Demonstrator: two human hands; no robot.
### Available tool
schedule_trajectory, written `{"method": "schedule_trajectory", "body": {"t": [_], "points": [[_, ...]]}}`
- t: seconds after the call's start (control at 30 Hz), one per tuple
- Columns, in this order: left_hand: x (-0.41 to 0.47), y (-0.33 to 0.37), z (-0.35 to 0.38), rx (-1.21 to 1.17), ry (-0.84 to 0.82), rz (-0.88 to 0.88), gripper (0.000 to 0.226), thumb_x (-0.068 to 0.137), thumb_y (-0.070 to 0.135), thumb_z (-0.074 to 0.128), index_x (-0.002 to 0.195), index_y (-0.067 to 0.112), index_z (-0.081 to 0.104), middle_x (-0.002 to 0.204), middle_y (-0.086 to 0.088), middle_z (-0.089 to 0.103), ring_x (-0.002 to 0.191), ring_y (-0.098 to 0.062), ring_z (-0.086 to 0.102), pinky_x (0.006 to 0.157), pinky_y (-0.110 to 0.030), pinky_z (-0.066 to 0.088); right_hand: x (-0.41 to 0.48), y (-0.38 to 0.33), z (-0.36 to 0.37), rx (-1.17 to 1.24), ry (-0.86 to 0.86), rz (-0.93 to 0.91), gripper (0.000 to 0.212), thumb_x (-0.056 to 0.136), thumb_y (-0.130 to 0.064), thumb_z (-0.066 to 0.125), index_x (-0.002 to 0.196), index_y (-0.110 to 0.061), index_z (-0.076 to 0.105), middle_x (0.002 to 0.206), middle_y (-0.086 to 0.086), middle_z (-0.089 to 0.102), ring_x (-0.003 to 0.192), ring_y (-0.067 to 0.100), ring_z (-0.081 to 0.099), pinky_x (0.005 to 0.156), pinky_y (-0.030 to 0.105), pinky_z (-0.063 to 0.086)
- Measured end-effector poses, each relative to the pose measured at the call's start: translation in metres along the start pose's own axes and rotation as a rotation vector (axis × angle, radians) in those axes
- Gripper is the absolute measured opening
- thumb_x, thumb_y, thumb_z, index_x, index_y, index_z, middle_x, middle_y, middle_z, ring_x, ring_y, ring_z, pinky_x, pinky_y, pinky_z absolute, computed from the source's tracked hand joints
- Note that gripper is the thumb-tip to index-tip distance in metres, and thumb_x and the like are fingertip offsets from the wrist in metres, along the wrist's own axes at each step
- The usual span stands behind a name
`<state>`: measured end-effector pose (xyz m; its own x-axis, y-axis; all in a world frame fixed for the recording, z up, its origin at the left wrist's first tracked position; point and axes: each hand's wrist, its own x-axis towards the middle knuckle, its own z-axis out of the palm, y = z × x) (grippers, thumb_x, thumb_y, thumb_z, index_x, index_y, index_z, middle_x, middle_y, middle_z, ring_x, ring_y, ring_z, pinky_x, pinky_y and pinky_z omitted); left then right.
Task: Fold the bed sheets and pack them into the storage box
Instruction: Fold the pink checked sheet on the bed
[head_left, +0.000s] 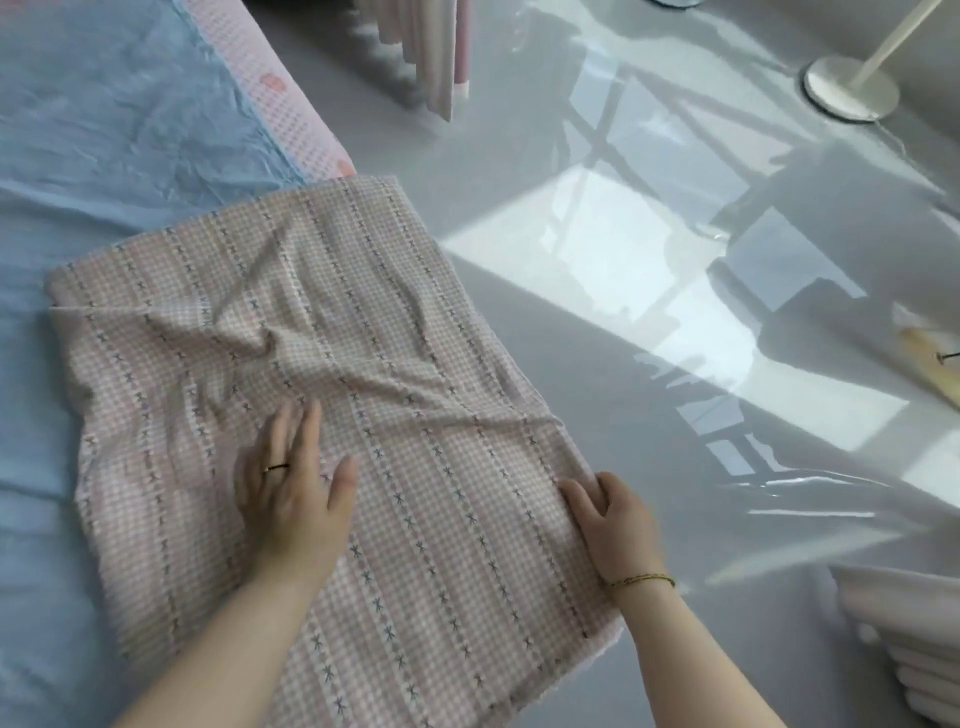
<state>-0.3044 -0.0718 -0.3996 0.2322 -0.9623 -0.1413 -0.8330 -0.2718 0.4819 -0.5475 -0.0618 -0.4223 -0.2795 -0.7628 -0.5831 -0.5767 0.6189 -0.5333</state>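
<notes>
As left hand (296, 488) presses sheet (415, 322), folded (apparently)

A pink-and-white checked cotton bed sheet (322, 364) with grey bow stripes, folded into a broad rectangle; creased near its middle; lying flat at centre frame on a crumpled pale blue bed sheet (104, 114).

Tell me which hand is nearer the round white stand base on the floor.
Right. The right hand grips the floor-side edge of the checked sheet, toward the stand base; the left hand presses flat mid-sheet, farther away.
</notes>
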Motion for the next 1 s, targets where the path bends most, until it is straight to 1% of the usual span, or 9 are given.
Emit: {"method": "schedule_trajectory", "body": {"t": [0.13, 0.2, 0.3, 0.4, 0.47, 0.6, 0.77, 0.9, 1.0], "points": [[0.014, 0.046, 0.035, 0.161, -0.157, 0.402, 0.086, 0.08, 0.069, 0.011, 0.143, 0.015, 0.031, 0.151, -0.014, 0.023, 0.139, -0.026, 0.018, 0.109, -0.033, -0.002, 0.015, 0.028, 0.003, 0.269, 0.118, 0.151, 0.016, 0.093, -0.03, 0.049, 0.095, -0.016, 0.057, 0.08, -0.007, 0.055, 0.09, 0.016, 0.049, 0.073, 0.024, 0.033], [0.019, 0.065, 0.049, 0.242, -0.226, 0.379, 0.09, 0.07, 0.07, 0.004, 0.147, 0.024, 0.015, 0.156, -0.005, 0.007, 0.144, -0.021, 0.003, 0.108, -0.028, -0.012, 0.023, 0.052, 0.0, 0.41, 0.211, 0.339, 0.019, 0.093, -0.026, 0.047, 0.089, -0.01, 0.057, 0.084, 0.002, 0.054, 0.086, 0.019, 0.05, 0.076, 0.03, 0.039], [0.029, 0.075, 0.074, 0.429, -0.243, 0.337, 0.07, 0.088, 0.063, 0.017, 0.147, 0.03, 0.001, 0.156, 0.002, -0.01, 0.143, -0.016, -0.012, 0.11, -0.032, -0.016, 0.023, 0.09, -0.01, 0.521, 0.159, 0.607, 0.031, 0.095, -0.028, 0.046, 0.072, -0.007, 0.046, 0.074, 0.007, 0.041, 0.068, 0.02, 0.04, 0.066, 0.035, 0.04], [0.035, 0.074, 0.091, 0.503, -0.229, 0.295, 0.066, 0.091, 0.055, 0.026, 0.147, 0.03, 0.002, 0.156, 0.003, -0.009, 0.143, -0.016, -0.014, 0.11, -0.035, -0.015, 0.028, 0.11, -0.007, 0.806, -0.08, 0.801, 0.051, 0.091, -0.047, 0.046, 0.122, -0.006, 0.048, 0.115, 0.014, 0.052, 0.107, 0.028, 0.052, 0.099, 0.043, 0.038], [0.037, 0.074, 0.098, 0.545, -0.213, 0.3, 0.065, 0.091, 0.055, 0.025, 0.147, 0.03, 0.001, 0.156, 0.003, -0.01, 0.142, -0.015, -0.015, 0.107, -0.033, -0.021, 0.04, 0.112, -0.004, 1.024, -0.14, 0.818, 0.065, 0.086, -0.053, 0.05, 0.132, -0.008, 0.043, 0.127, 0.012, 0.052, 0.116, 0.027, 0.05, 0.103, 0.044, 0.038], [0.037, 0.073, 0.104, 0.579, -0.207, 0.306, 0.067, 0.09, 0.059, 0.021, 0.147, 0.03, 0.004, 0.156, 0.003, -0.01, 0.142, -0.016, -0.015, 0.092, -0.026, -0.035, 0.058, 0.093, 0.0, 0.96, -0.131, 0.758, 0.027, 0.088, -0.028, 0.058, 0.105, -0.01, 0.049, 0.103, 0.011, 0.056, 0.084, 0.025, 0.057, 0.066, 0.029, 0.046], [0.042, 0.074, 0.101, 0.517, -0.277, 0.31, 0.103, 0.054, 0.077, -0.005, 0.146, 0.034, 0.009, 0.156, 0.004, -0.007, 0.142, -0.014, -0.016, 0.087, -0.02, -0.04, 0.063, 0.076, -0.007, 1.148, 0.014, 0.654, 0.008, 0.09, -0.01, 0.054, 0.094, -0.004, 0.054, 0.085, 0.009, 0.059, 0.075, 0.024, 0.056, 0.071, 0.034, 0.047], [0.047, 0.073, 0.097, 0.429, -0.363, 0.323, 0.106, 0.048, 0.083, 0.004, 0.144, 0.04, 0.014, 0.156, 0.007, -0.009, 0.14, -0.011, -0.02, 0.09, -0.017, -0.037, 0.044, 0.067, -0.038, 1.303, 0.017, 0.286, 0.011, 0.087, -0.006, 0.055, 0.096, -0.005, 0.06, 0.08, 0.003, 0.068, 0.079, 0.019, 0.062, 0.071, 0.03, 0.054], [0.047, 0.073, 0.091, 0.368, -0.405, 0.323, 0.097, 0.053, 0.082, 0.017, 0.141, 0.043, 0.023, 0.156, 0.008, -0.008, 0.14, -0.01, -0.018, 0.095, -0.018, -0.03, 0.016, 0.054, -0.06, 1.154, -0.073, -0.141, 0.026, 0.063, -0.032, 0.077, 0.081, -0.014, 0.07, 0.079, -0.002, 0.07, 0.082, 0.016, 0.064, 0.071, 0.027, 0.055]]}}
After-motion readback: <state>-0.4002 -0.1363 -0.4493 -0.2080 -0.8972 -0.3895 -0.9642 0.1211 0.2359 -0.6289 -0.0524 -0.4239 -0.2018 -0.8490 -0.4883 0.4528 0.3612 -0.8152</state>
